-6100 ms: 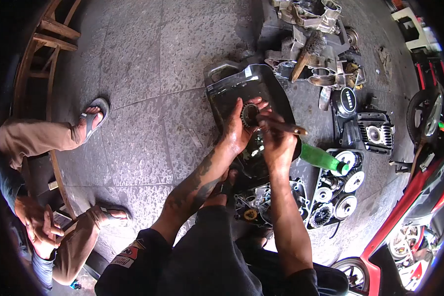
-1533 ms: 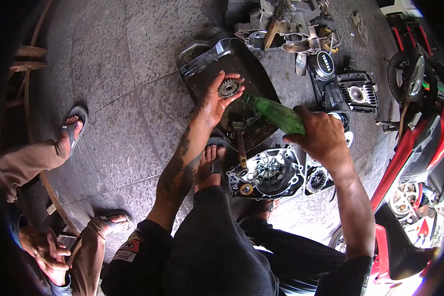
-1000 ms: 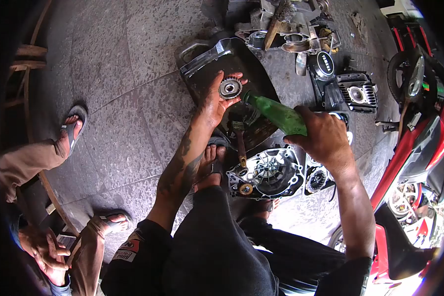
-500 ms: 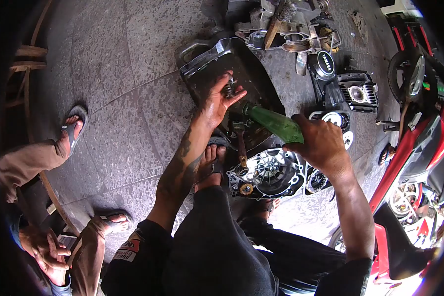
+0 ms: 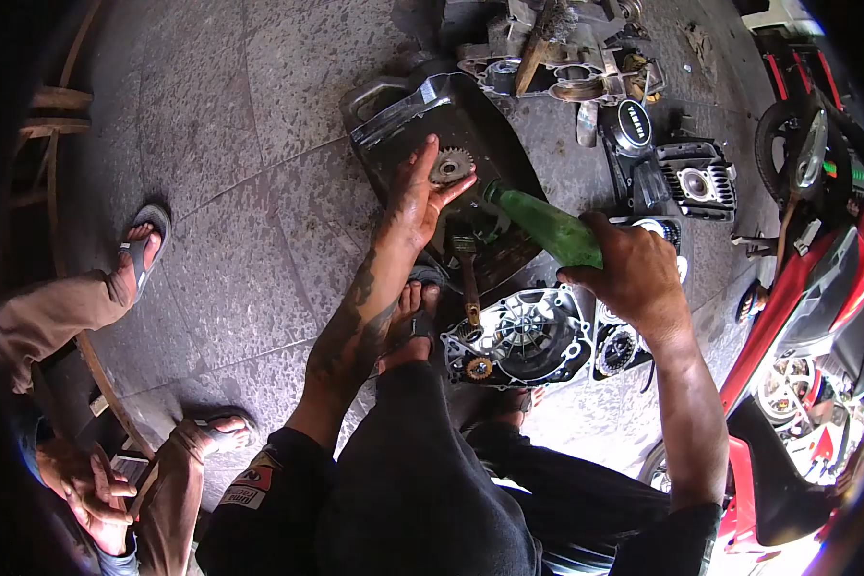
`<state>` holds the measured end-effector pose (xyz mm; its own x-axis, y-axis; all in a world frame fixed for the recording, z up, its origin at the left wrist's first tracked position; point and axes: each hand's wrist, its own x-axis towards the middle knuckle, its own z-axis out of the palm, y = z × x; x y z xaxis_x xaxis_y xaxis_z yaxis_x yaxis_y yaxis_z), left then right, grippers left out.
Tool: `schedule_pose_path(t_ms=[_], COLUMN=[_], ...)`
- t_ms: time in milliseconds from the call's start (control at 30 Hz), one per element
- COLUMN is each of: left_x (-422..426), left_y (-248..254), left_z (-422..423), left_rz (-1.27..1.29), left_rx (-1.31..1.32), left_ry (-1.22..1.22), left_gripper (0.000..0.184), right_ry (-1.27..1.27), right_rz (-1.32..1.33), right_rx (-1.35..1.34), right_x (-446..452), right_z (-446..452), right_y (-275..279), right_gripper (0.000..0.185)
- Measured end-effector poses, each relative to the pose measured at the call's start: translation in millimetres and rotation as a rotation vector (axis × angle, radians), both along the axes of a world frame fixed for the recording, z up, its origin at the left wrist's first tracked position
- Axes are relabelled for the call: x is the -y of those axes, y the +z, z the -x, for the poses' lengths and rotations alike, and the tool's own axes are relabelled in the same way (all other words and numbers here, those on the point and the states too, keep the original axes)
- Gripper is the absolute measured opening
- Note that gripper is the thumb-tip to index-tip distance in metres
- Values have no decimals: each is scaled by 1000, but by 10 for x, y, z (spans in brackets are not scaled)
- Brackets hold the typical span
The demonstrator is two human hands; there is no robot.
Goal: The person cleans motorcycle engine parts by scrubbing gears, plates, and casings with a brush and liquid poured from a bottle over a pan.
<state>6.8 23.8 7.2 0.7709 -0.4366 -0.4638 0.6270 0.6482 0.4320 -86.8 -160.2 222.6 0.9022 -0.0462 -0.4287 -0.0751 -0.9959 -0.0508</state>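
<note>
Over the black tray (image 5: 505,144), my left hand (image 5: 419,204) holds a toothed metal gear (image 5: 451,166), its face turned up between thumb and fingers. My right hand (image 5: 638,274) is wrapped round the body of a green bottle (image 5: 552,228). The bottle is tilted, with its mouth pointing left toward the gear, a short gap apart. A brush (image 5: 468,278) leans on the tray's near edge, its handle reaching over an engine cover (image 5: 528,331) that has a small brass-coloured gear (image 5: 478,368) in it.
Metal engine cases (image 5: 576,67) lie at the back, with a Yamaha cover (image 5: 632,125) and a finned cylinder (image 5: 696,180) to the right. More gears (image 5: 616,353) sit beside the engine cover. A seated person's hands (image 5: 91,494) are at the left, a red motorcycle (image 5: 806,326) at the right.
Since the oldest frame, the brush has left my right hand, which has taken hold of the bottle. Over the last second, the gear was turned edge-on, then face up again.
</note>
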Motion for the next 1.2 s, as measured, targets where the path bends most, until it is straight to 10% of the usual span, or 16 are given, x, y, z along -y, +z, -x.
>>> schedule_pose_path(t_ms=[1200], left_x=[0], left_y=[106], left_z=[-7], left_rz=[23], left_rx=[48], left_ry=[-45], left_gripper=[48], right_ry=[-7], right_rz=[-12], right_rx=[-17], right_x=[81], right_z=[-16], right_y=[79], right_gripper=[57])
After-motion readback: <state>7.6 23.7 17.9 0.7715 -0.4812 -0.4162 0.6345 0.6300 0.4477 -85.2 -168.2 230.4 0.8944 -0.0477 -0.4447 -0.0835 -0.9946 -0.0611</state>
